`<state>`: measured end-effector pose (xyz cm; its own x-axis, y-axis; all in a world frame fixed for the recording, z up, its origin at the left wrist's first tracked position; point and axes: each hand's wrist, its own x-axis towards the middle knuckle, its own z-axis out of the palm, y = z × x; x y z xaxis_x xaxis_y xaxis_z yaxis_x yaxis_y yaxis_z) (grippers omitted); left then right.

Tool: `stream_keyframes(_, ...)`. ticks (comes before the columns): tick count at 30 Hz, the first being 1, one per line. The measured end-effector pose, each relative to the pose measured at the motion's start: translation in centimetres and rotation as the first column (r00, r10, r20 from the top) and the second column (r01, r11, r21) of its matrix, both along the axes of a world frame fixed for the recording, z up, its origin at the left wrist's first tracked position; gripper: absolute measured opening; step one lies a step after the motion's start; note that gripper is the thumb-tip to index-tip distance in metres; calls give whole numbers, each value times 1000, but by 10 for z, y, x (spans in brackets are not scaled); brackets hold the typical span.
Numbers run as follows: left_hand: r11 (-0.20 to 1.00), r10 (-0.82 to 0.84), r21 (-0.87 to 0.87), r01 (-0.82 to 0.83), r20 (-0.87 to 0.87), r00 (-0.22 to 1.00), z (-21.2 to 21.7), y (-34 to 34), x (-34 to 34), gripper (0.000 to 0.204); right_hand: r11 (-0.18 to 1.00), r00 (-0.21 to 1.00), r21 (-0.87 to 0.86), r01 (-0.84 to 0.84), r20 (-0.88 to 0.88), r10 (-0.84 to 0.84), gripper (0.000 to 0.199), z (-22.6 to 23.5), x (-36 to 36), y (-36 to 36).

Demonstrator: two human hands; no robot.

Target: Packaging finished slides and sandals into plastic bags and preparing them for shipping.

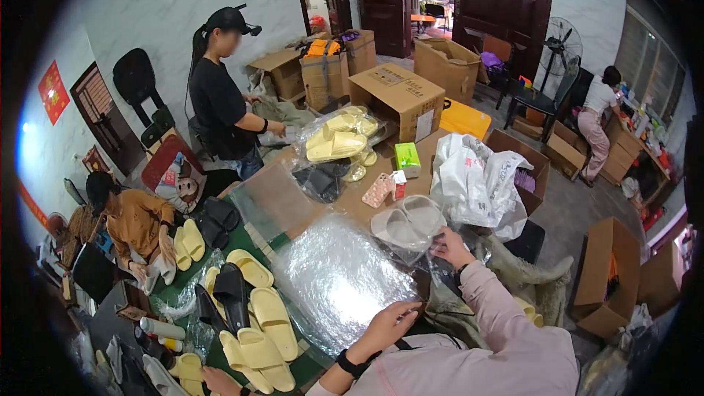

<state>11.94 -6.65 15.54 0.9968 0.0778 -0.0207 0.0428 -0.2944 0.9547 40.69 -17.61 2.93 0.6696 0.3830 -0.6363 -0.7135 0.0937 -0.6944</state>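
Observation:
My right hand is closed at the near edge of a pair of pale grey-white slippers in clear plastic. My left hand has curled fingers at the near right corner of a stack of clear plastic bags; what they pinch, if anything, is too small to make out. Left of the stack lie pale yellow slippers in a loose pile, with a black slipper among them. Across the table, bagged yellow slippers rest on a bag of black slippers.
A phone, a small red-white box and a green tissue pack lie beyond the slippers. White sacks stand at right. One person stands opposite, another sits left. Another person's hand reaches in below.

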Motion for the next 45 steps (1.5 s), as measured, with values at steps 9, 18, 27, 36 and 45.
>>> stream_keyframes(9,1000,-17,7,17,46,999,-9,2,12,25,744,481,27,667,747,-459,41,24,26,-17)
stream_keyframes(18,996,86,-25,-88,-54,995,-17,19,19,25,879,201,-111,465,979,17,36,89,78,25)
stream_keyframes(27,811,431,567,-141,-418,800,-163,51,-28,49,374,-60,-922,-100,380,923,44,33,147,104)
stream_keyframes(36,732,450,669,-127,-336,827,-230,39,-61,50,556,47,-818,146,567,822,81,-26,195,166)
stream_keyframes(45,742,415,656,-139,-287,864,-204,36,-60,27,527,219,-848,46,524,823,48,-41,192,189)
